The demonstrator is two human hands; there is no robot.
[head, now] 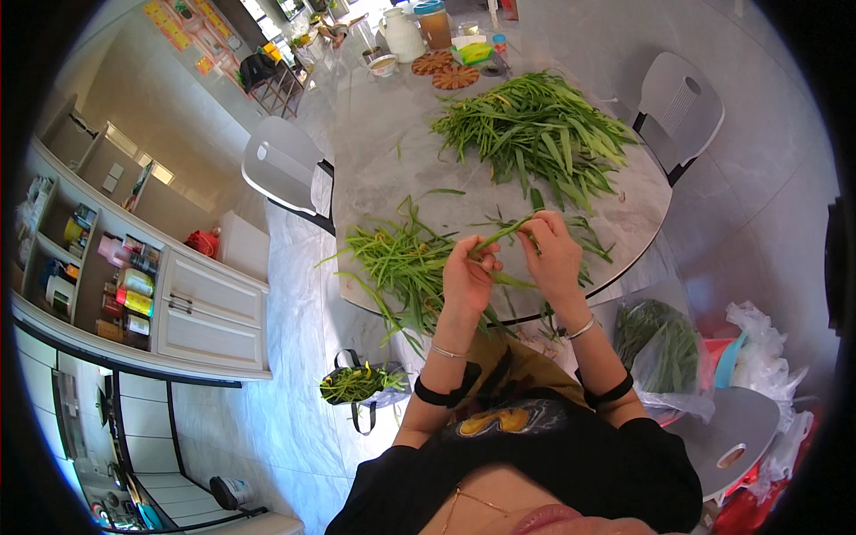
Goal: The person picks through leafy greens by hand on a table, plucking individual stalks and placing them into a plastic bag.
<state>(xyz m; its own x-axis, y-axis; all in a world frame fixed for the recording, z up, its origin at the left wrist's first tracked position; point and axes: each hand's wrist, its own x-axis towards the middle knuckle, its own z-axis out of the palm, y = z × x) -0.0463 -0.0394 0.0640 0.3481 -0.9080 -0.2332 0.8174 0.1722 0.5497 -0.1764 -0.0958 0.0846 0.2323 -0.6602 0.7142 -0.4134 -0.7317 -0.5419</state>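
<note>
A long green leafy stem [506, 232] runs between my two hands above the near edge of the marble-look table [381, 160]. My left hand [469, 271] grips its lower end, fingers curled. The thumb and fingers of my right hand [552, 251] pinch the stem further up. Just left of my left hand lies a loose pile of thin green stems [394, 257], some hanging over the table edge. A larger heap of leafy greens [542, 134] rests farther back on the right. Scattered leaf pieces [592, 237] lie beside my right hand.
A bag of green stems [361, 386] stands on the floor at left. Clear plastic bags of greens [659, 344] sit on a chair [725, 435] at right. Grey chairs [284, 167] flank the table. Woven trivets [455, 77], a white jug [402, 37] and a bowl [383, 65] stand at the back.
</note>
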